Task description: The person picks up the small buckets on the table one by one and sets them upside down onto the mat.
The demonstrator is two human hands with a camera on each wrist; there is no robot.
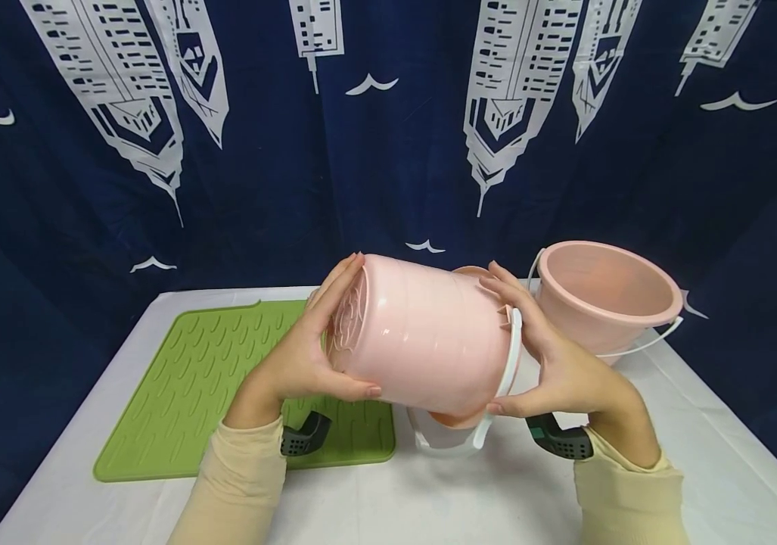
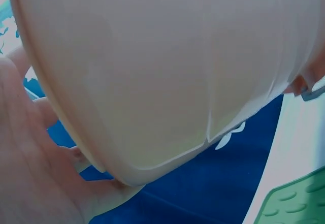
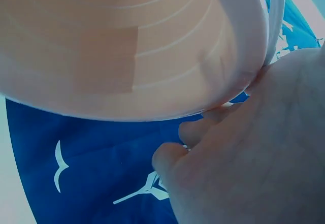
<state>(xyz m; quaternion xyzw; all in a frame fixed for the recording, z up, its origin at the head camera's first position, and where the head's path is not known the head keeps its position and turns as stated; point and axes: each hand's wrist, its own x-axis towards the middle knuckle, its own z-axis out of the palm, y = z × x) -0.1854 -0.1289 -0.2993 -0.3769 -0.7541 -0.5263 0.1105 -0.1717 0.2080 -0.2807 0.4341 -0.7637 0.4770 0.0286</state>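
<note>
A pink bucket (image 1: 429,333) is held on its side above the table, its base turned left and its mouth turned right. My left hand (image 1: 293,359) grips the base end, thumb on the near side and fingers over the far edge. At the mouth end, my right hand (image 1: 558,371) holds the rim beside the white handle (image 1: 514,352). The left wrist view has the bucket's wall (image 2: 152,82) close up; the right wrist view looks into its interior (image 3: 167,41). A whitish object (image 1: 439,439), mostly hidden, shows below the held bucket.
A second pink bucket (image 1: 606,295) with a white handle stands upright at the back right. The green ridged mat (image 1: 184,393) lies on the left of the white-covered table (image 1: 374,507). A dark blue printed curtain (image 1: 388,151) hangs behind.
</note>
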